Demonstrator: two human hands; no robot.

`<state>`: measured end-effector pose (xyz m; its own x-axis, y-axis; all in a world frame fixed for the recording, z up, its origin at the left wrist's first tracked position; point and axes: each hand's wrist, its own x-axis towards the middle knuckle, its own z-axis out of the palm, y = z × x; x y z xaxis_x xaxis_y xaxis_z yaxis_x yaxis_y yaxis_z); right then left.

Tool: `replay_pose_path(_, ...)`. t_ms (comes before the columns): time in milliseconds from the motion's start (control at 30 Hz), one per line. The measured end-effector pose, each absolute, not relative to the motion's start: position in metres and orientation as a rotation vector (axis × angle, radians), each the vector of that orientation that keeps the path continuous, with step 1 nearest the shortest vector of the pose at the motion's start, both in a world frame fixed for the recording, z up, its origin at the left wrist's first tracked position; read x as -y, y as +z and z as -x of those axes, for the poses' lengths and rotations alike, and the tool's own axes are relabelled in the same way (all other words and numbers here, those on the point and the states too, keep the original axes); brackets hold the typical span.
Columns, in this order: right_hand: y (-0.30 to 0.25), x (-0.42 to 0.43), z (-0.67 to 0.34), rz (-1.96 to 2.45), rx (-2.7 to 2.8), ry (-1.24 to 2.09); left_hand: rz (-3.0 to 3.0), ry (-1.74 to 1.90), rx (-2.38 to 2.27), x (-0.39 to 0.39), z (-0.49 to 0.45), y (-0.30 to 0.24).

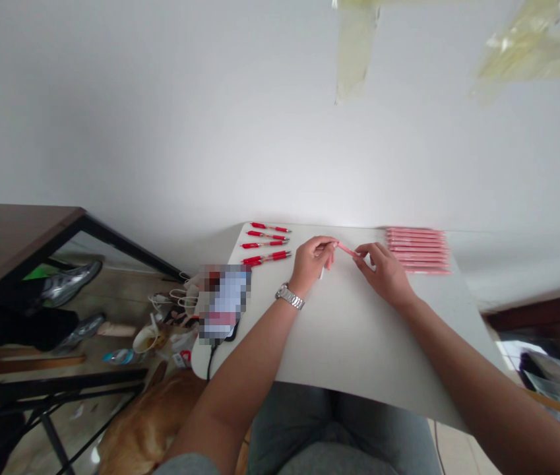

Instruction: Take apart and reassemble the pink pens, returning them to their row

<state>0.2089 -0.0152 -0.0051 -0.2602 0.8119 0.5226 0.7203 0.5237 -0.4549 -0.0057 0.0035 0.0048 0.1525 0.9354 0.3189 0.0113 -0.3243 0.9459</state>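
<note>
Between my two hands, over the white table (359, 336), stretches a slim pink sleeve-like piece (347, 249). My left hand (311, 258), with a metal watch on its wrist, pinches the left end. At the other end, the fingertips of my right hand (382, 269) are closed on it. More pink and a bit of white show under my left fingers, too small to make out. Several red pens (267, 235) lie in a column left of my hands. To the right, several slim pink packets (418, 251) lie side by side.
A phone (226, 303), blurred out, sits with a cable at the table's left edge. A wall (280, 132) rises behind the table. On the floor at left are a tan dog (151, 422), a person's shoes (72, 284) and clutter. A dark desk (17, 231) stands farther left.
</note>
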Motion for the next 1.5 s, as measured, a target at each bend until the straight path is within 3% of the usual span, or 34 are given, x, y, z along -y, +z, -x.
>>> replay_pose_path(467,-0.009,0.014,-0.210,1.299,1.964,0.183,-1.867,1.334,-1.113,-0.003,0.011,0.003)
replay_pose_path(767,-0.009,0.014,-0.210,1.343,1.932,0.192,-2.417,0.987,-1.489,0.000,0.019,0.000)
replay_pose_path(1500,-0.003,0.018,-0.207,1.360,1.653,0.324,-2.509,0.821,-1.541,0.000,0.015,0.002)
